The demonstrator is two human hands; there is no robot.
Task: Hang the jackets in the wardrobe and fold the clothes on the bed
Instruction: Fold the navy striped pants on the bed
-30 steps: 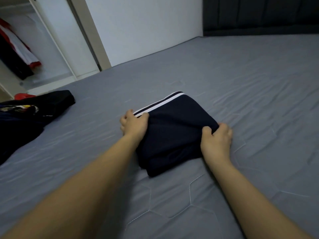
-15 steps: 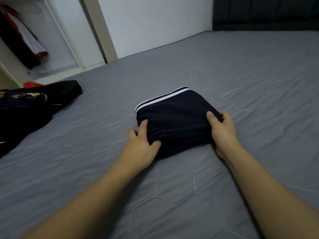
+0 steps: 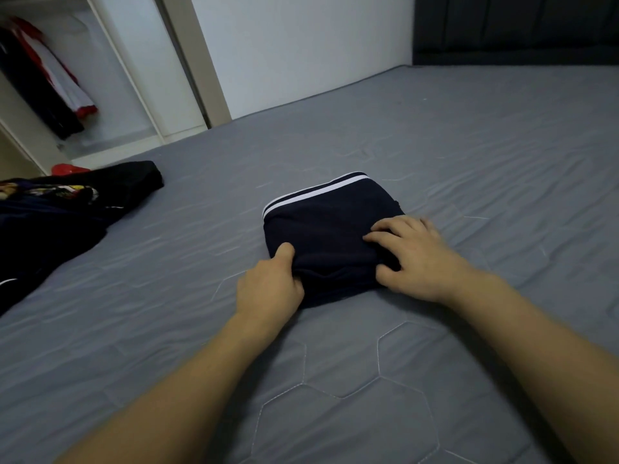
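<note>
The navy garment [image 3: 321, 236] sits folded into a compact block near the middle of the bed [image 3: 469, 145], its white-striped band on the far edge. The left hand [image 3: 268, 289] pinches the near left corner, thumb on top and fingers tucked under the fold, while the right hand [image 3: 412, 259] lies over the near right corner with fingers spread fairly flat, pressing down rather than gripping. The risk I see is in the letting go: the near edge looks bunched under the left thumb, and if that hand pulls out quickly the layers may spring open or drag askew. Pressing on one side only could also skew the block and slide the top layer off the lower ones. If they lift it by one corner, it likely unrolls. Off to the left a dark heap of clothes [image 3: 60, 216] waits unfolded at the bed's edge, and a jacket [image 3: 50, 82] hangs in the wardrobe [image 3: 140, 78] beyond
</note>
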